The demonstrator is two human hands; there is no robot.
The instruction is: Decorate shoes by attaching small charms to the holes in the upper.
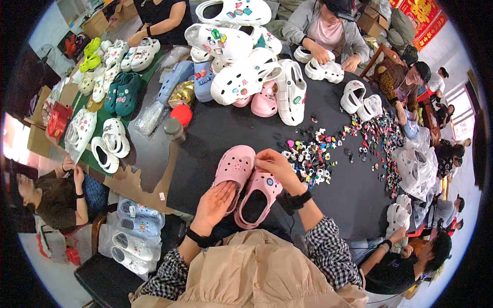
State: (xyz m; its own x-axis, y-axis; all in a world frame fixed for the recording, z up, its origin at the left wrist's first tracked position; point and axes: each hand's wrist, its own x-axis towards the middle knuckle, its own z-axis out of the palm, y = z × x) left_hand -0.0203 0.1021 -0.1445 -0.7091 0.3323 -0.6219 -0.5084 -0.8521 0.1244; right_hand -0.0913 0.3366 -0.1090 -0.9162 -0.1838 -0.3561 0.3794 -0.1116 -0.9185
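Two pink clogs lie side by side before me on the dark table, toes pointing away. The left pink clog (pixel 234 156) carries a round pink flower charm; the right pink clog (pixel 266 179) has a blue flower-shaped one. My left hand (pixel 213 205) is palm up, its stretched fingers reaching into the left clog's opening. Over the toe of the right clog, my right hand (pixel 275 167) is closed, thumb and finger pinched together near the gap between the clogs. Whatever lies between those fingertips is too small to make out.
Loose colourful charms (pixel 313 154) spread over the table to the right. White clogs (pixel 226 43) are piled at the far side, near a red ball-like thing (pixel 181 114) and a grey-lidded jar (pixel 175 131). Bagged white clogs (pixel 415 167) stand right. Several people work around the table.
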